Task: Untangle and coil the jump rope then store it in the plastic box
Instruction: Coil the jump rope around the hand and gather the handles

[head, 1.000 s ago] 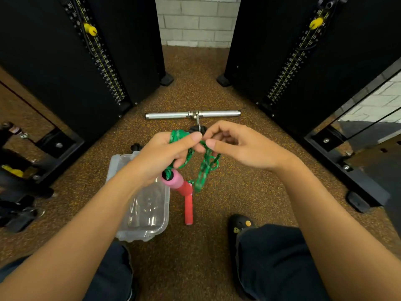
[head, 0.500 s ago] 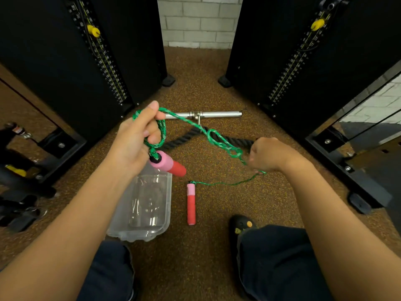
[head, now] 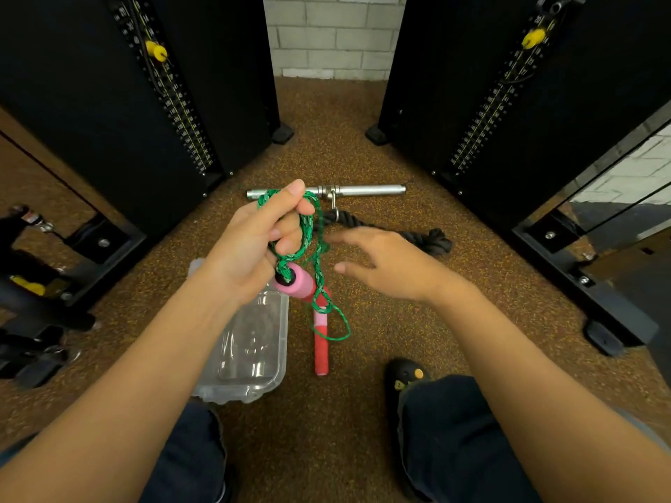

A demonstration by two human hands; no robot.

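Keep left hand (head: 250,245) clamped on green jump rope (head: 308,234) loops and pink handle (head: 296,282); bring open, empty right hand (head: 385,266) to hanging strand, winding even turns.

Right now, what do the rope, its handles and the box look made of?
Green rope: braided cord, probably nylon; woven flecks show. Held handle and floor handle: matte pink-and-red foam, seemingly. Box: clear glossy plastic; floor shows through.
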